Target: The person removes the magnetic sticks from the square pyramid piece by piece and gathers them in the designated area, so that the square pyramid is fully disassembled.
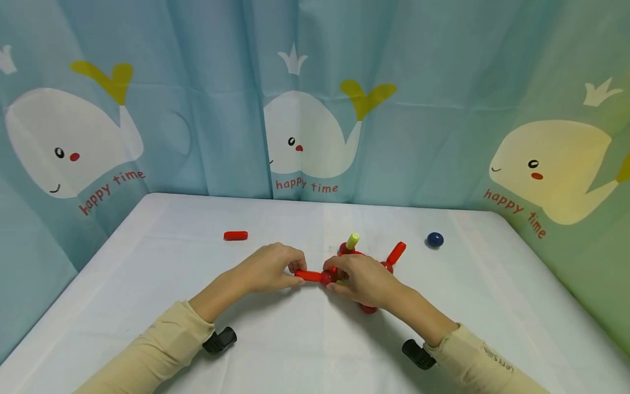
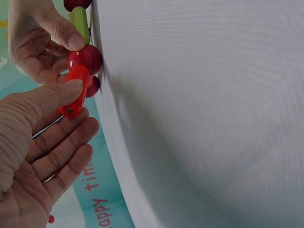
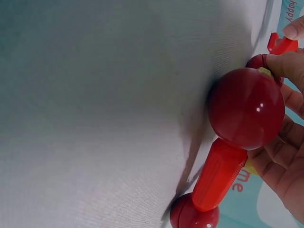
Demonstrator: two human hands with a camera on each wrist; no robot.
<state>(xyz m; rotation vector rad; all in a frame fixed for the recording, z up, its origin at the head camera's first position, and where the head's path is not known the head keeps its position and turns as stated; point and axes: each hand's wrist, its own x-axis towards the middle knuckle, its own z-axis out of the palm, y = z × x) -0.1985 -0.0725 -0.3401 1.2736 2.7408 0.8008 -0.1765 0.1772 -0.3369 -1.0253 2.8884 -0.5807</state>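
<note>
My left hand (image 1: pixel 273 267) pinches a red toy rod (image 1: pixel 308 276) between thumb and fingers. The rod's inner end meets a dark red ball (image 1: pixel 328 278), which the right hand (image 1: pixel 366 280) holds at its fingertips. In the left wrist view the rod (image 2: pixel 76 95) points at that ball (image 2: pixel 88 59), with a green rod (image 2: pixel 80 23) on the ball's other side. Several linked balls and rods lie under and behind the right hand, partly hidden by it. A yellow-green rod (image 1: pixel 352 241) and another red rod (image 1: pixel 396 253) stick up from them. The right wrist view shows a large ball (image 3: pixel 247 108) joined by a red rod (image 3: pixel 219 175) to another ball (image 3: pixel 194 213).
A loose red rod (image 1: pixel 235 235) lies at the back left of the white table (image 1: pixel 275 350). Toward the back right sits a dark blue ball (image 1: pixel 435 239). A curtain (image 1: pixel 221 109) with whale prints hangs behind the table.
</note>
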